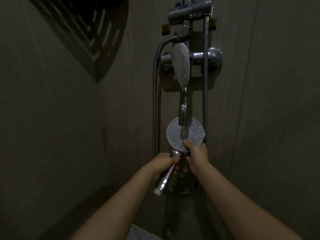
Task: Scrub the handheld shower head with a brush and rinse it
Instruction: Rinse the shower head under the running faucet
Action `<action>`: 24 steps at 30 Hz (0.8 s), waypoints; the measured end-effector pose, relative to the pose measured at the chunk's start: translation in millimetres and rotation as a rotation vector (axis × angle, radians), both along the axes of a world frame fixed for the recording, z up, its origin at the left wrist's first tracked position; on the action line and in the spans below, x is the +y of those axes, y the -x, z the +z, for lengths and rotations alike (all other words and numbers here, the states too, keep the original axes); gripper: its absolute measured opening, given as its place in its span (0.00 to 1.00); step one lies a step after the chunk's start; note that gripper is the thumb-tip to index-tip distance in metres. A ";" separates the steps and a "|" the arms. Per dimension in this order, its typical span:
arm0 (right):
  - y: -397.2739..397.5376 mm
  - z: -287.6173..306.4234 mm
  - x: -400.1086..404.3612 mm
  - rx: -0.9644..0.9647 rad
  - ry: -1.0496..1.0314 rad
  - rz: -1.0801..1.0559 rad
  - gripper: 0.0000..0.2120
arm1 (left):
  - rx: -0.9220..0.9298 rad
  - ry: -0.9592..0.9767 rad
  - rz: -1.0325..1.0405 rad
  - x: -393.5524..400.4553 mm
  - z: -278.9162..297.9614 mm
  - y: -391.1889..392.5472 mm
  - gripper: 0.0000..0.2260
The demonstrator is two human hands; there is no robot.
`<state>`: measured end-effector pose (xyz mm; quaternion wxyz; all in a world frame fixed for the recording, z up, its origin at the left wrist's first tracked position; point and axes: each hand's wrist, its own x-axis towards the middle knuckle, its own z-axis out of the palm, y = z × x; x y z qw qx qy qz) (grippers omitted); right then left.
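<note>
On the dim wall (69,118) a chrome mixer tap (199,58) pours a stream of water (183,104) onto the round face of the shower head (174,134), held up below it. The left hand (161,164) grips its chrome handle, fingers wrapped round. The right hand (198,155) has its fingers curled at the face's lower rim, seemingly pinching it.

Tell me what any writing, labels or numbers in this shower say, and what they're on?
Left yellow sticker on the wall beside the riser: dark marks, too blurred to read.
Right yellow sticker by the hose: also too blurred to read.
Shower head and mixer valve: no text visible.
</note>
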<state>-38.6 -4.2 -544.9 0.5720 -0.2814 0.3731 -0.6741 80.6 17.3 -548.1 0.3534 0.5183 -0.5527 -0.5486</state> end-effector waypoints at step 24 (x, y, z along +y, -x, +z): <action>-2.3 165.3 9.2 0.833 0.620 -0.141 0.10 | -0.890 0.299 0.030 4.3 12.4 -57.6 0.06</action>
